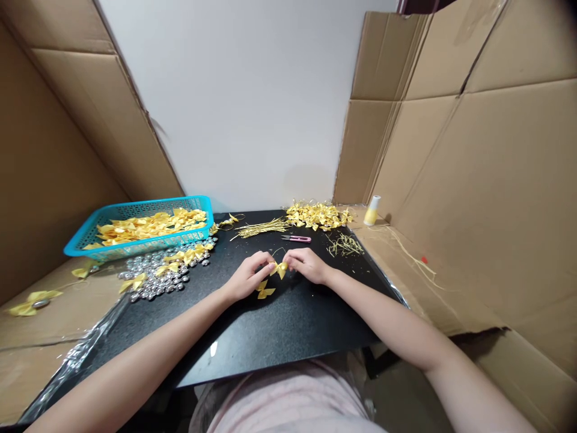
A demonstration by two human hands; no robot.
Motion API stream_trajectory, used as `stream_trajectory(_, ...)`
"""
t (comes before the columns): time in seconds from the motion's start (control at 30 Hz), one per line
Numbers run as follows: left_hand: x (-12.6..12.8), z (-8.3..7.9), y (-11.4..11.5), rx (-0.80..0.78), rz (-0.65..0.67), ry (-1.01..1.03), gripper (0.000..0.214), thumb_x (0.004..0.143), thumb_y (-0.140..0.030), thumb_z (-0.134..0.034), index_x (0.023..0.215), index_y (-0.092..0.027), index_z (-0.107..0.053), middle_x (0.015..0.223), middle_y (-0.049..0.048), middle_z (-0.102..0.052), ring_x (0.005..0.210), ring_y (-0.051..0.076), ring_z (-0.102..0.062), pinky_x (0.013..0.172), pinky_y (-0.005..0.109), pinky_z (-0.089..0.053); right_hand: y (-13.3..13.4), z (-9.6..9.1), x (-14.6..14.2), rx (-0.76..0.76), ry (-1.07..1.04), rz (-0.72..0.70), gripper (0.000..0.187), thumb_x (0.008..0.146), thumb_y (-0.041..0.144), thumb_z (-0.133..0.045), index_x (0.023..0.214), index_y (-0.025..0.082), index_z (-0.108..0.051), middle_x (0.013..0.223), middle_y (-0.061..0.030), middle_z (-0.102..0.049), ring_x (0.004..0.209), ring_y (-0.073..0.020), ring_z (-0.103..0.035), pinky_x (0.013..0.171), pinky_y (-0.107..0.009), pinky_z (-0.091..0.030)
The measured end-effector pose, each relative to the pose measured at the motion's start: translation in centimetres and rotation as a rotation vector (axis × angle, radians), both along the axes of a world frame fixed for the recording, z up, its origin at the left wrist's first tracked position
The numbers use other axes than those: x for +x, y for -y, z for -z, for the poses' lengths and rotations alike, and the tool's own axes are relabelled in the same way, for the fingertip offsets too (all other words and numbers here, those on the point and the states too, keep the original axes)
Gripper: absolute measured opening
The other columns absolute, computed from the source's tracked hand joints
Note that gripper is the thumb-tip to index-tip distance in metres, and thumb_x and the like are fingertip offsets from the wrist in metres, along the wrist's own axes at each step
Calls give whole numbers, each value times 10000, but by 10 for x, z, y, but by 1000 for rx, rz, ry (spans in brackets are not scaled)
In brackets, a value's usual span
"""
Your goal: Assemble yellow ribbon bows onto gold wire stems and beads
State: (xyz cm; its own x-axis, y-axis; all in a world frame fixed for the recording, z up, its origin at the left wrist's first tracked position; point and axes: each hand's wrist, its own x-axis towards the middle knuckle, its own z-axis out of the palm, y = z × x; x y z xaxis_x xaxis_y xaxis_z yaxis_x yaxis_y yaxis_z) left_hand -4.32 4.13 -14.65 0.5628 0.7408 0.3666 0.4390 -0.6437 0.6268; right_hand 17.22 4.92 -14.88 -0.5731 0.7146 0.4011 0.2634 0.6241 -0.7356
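Observation:
Between my two hands is a small yellow ribbon bow (281, 270), raised a little above the black table. My left hand (252, 273) pinches its left side with thumb and forefinger. The fingers of my right hand (307, 265) are closed on its right side. A thin cord or wire (279, 249) arches up from the bow between the hands. Just below my left fingertips, a second yellow bow (265, 291) lies on the table. Pink-handled thread snips (296, 239) rest beyond my right hand.
A blue basket (210, 213) of yellow bows stands at the left. Shiny silver beads (153, 279) spread before it. Gold ties (261, 228), a heap of finished-looking bows (315, 214) and cord scraps (345, 245) lie farther back. A yellow thread spool (372, 211) stands right; cardboard walls (487, 168) flank the table.

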Motion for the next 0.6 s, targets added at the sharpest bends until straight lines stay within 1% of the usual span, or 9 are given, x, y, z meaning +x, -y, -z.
stream_trajectory(0.07,0,1,0,4,7,-7,303,926,-417,-417,787,-186,-556,791,20,-591,775,164,-526,752,281,-424,0,0,-1,45,41,14,375,902,477,-500,735,159,-608,663,-1,-584,624,-122,-522,638,-233,-409)
stream_trajectory(0.1,0,1,0,7,12,-12,300,927,-412,-420,788,-186,-559,789,20,-592,777,164,-525,753,282,-423,0,0,-3,61,53,23,344,904,433,-513,712,161,-601,657,0,-585,624,-122,-524,644,-233,-406)
stream_trajectory(0.2,1,1,0,30,24,-29,290,931,-388,-424,778,-187,-566,779,18,-601,782,165,-524,755,284,-418,0,2,-7,89,62,49,311,923,309,-484,662,165,-573,637,2,-584,621,-122,-532,660,-234,-406)
stream_trajectory(0.27,2,-1,-1,54,21,-44,286,928,-377,-425,765,-190,-566,767,18,-606,781,167,-523,747,283,-419,0,4,-8,104,74,57,290,923,274,-481,669,168,-572,645,0,-593,630,-125,-540,665,-237,-408)
stream_trajectory(0.37,-8,-11,-5,136,-1,-129,271,909,-350,-430,736,-195,-569,737,22,-611,761,176,-518,725,290,-414,-1,5,-5,105,78,71,280,935,267,-460,710,169,-593,673,-6,-609,656,-133,-556,683,-244,-416)
stream_trajectory(0.43,-25,-23,-12,256,-58,-252,223,856,-316,-475,695,-200,-577,710,30,-617,737,190,-512,715,310,-395,-2,6,-2,95,69,94,268,938,266,-453,744,166,-609,700,-14,-621,675,-136,-564,690,-247,-421)
stream_trajectory(0.47,-36,-30,-16,331,-121,-331,176,806,-300,-522,672,-203,-584,715,38,-625,741,202,-510,717,325,-381,-3,6,-1,93,65,110,258,936,262,-456,758,164,-615,714,-18,-627,683,-138,-567,690,-249,-423)
stream_trajectory(0.5,-49,-36,-20,403,-241,-365,148,758,-292,-557,639,-206,-577,700,44,-616,748,220,-509,717,340,-368,-4,7,0,95,63,125,245,931,256,-463,766,163,-618,726,-21,-633,690,-140,-570,691,-250,-423)
stream_trajectory(0.6,-89,-51,-30,508,-661,-398,186,715,-320,-588,576,-207,-536,708,70,-594,792,277,-522,715,372,-353,-5,9,1,118,77,129,221,915,234,-482,761,165,-625,750,-28,-649,712,-144,-580,697,-253,-420)
